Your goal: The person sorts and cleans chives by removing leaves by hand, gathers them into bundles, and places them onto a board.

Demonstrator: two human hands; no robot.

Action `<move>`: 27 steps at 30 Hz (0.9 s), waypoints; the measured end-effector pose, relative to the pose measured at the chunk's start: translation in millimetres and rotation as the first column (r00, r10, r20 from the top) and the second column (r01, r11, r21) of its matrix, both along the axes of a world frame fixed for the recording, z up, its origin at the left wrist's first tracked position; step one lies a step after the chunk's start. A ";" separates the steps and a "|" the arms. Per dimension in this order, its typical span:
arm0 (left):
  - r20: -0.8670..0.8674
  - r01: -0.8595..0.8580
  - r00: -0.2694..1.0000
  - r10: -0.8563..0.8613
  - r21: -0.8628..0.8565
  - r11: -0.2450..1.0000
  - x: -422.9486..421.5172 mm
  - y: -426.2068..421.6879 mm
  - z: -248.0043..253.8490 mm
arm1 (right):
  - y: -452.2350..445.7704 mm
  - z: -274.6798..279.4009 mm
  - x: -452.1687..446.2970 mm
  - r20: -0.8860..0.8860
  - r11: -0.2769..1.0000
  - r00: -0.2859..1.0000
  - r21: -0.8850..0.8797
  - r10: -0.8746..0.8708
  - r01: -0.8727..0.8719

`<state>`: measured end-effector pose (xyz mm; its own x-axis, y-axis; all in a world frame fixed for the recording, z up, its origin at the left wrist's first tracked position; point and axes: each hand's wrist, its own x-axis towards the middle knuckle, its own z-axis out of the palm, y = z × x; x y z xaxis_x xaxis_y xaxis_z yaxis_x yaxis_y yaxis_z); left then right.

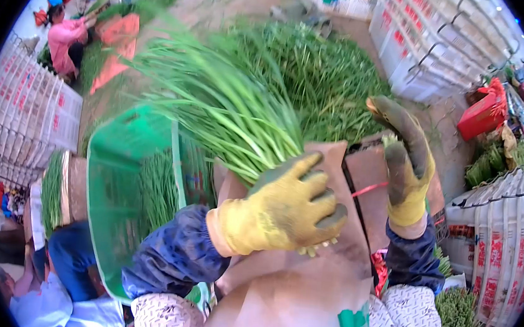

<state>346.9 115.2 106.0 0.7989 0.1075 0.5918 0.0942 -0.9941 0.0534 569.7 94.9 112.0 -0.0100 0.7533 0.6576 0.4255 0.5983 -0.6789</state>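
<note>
My left hand [283, 206], in a yellow glove with dark grey fingers, is closed around a bunch of garlic chives [242, 109]. The leaves fan out up and to the left, blurred at the tips, and pale cut ends poke out below my fingers. To the right is my right hand [408, 164], gloved alike, with its fingers apart. A small pale green bit shows by its fingertips; whether it touches them I cannot tell. Between my hands lies a brown board [370, 170] with a red band [370, 189] across it.
A green crate [99, 205] with chives inside stands at left. Beyond my hands lies a big heap of greens [338, 77]. White crates with red print are stacked left [37, 94], upper right [434, 41] and right [498, 246]. A person in pink [67, 40] sits far left.
</note>
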 end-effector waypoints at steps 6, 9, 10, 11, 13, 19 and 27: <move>-0.218 0.110 0.966 -0.139 -0.139 0.984 2.4 -42.7 -34.5 | 5.7 -16.8 -23.5 -0.001 0.911 0.937 -0.234 0.350 -0.340; -0.135 0.132 0.979 -0.152 -0.148 0.980 0.6 -49.1 -50.3 | 22.6 -22.0 -40.4 0.274 0.811 0.764 -0.248 0.584 -0.530; -0.166 0.104 0.977 -0.132 -0.168 0.980 -0.4 -52.2 -51.3 | 25.0 -27.8 -49.5 0.409 0.807 0.697 -0.251 0.589 -0.534; -0.157 0.107 0.978 -0.136 -0.180 0.978 -1.5 -53.7 -51.9 | 27.1 -36.2 -57.8 0.537 0.805 0.614 -0.255 0.579 -0.536; -0.241 0.115 0.958 -0.157 -0.180 0.977 -4.5 -53.8 -53.4 | 34.7 -44.9 -61.7 0.546 0.755 0.550 -0.271 0.632 -0.598; -0.238 0.167 0.952 -0.193 -0.123 0.978 -18.1 -56.0 -53.3 | 44.8 -45.1 -55.7 0.549 0.694 0.454 -0.384 0.702 -0.609; -0.115 0.098 0.987 -0.111 -0.114 0.989 -37.4 -64.7 -58.5 | 26.7 -61.0 -45.4 0.135 0.745 0.790 -0.457 0.598 -0.486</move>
<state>309.5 50.5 47.5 0.8740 0.0778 0.4796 0.0027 -0.9879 0.1553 524.3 121.6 51.0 -0.6198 0.7496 0.2324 0.2997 0.4997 -0.8127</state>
